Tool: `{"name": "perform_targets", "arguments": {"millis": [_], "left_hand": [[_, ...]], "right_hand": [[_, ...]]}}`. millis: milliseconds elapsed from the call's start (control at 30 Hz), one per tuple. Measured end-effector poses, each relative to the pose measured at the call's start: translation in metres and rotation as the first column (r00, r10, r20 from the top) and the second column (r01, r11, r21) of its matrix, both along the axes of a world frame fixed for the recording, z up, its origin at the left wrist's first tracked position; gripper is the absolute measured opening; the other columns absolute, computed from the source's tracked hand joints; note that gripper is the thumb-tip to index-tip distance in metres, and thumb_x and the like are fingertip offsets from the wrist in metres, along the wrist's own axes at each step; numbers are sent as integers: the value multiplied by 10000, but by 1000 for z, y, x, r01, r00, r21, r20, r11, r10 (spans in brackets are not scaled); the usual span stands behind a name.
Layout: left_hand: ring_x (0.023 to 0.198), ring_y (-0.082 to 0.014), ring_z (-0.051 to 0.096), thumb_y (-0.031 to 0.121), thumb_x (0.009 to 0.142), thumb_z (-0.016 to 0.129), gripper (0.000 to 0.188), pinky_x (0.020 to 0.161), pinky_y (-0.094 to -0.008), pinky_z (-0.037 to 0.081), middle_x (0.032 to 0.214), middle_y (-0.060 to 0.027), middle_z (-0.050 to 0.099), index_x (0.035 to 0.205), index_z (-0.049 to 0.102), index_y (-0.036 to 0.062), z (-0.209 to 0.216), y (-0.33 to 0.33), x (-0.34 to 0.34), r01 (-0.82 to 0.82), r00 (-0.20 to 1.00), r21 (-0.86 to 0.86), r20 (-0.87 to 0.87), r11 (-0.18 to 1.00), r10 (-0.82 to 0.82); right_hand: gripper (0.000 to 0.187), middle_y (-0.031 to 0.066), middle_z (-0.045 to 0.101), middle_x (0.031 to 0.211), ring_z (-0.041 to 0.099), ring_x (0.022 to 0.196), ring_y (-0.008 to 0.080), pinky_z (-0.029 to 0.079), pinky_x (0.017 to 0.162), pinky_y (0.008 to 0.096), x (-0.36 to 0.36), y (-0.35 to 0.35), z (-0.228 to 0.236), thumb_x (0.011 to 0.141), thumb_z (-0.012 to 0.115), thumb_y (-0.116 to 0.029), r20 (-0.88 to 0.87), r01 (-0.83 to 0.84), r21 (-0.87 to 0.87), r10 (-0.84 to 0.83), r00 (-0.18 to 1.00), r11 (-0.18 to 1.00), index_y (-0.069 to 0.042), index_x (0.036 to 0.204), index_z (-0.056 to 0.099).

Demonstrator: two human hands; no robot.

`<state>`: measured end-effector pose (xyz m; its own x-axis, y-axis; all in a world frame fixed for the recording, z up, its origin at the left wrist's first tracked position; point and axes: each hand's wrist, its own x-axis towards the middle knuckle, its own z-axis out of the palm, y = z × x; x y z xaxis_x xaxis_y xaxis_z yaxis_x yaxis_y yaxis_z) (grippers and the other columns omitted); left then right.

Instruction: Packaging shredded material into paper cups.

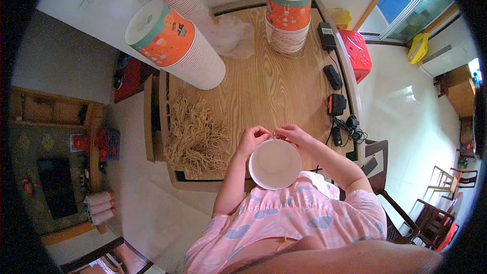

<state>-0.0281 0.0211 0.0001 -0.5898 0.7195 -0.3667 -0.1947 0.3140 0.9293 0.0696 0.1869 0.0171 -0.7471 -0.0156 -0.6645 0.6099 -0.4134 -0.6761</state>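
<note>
A round paper bucket [275, 166], white inside, is tilted with its open mouth toward me, close against my clothing. My left hand [253, 139] and my right hand [293, 135] meet at its far rim, fingertips pinched close together. A short bit of tan string [273, 135] shows between the fingers; most of it is hidden. To the left, a tangled heap of tan strings [196, 134] lies on the table. Behind it a tall stack of nested paper buckets [167, 35], orange and green outside, leans over. Another stack of paper buckets [288, 15] stands upside down at the back.
The wooden table [253, 89] has a raised dark-lined edge. Clear plastic wrapping [231, 35] lies at its back. Black adapters and a cable [350, 127] run along the right edge. A red stool [355, 53] stands beyond that edge; a dark chair [378, 160] is at the right.
</note>
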Motion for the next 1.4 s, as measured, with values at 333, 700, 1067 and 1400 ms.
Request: {"name": "perform_targets", "arguments": {"millis": [333,700,1067,1400], "left_hand": [[711,-103,567,39,751,639,42,661,-253,468,738,-35,621,783,622,19,9,5,-2,21,989,-19,-143,1000,-23],[665,-116,595,75,743,641,74,617,-273,487,743,-44,637,796,629,26,-8,-4,-6,114,955,-131,-258,985,-145],[799,-82,563,48,789,616,78,711,-230,468,821,-34,614,841,611,-11,77,-6,2,130,987,56,86,990,-134],[740,-77,545,65,788,611,87,660,-233,455,770,-30,586,823,590,-13,83,-12,25,92,988,70,-133,993,-82]], "right_hand": [[160,-14,565,713,511,649,59,398,550,197,-10,12,-15,831,592,-209,61,-228,31,226,972,973,-50,821,609],[122,-16,576,731,515,682,68,417,599,216,-11,25,-32,826,588,-170,-206,-517,51,515,832,855,-55,858,613],[147,29,607,746,531,696,76,441,627,235,4,11,59,819,593,-144,-257,-295,370,402,879,881,-10,870,623],[117,20,595,705,504,608,94,427,563,250,18,0,74,789,613,-135,-322,-196,503,394,861,842,-22,821,612]]}}
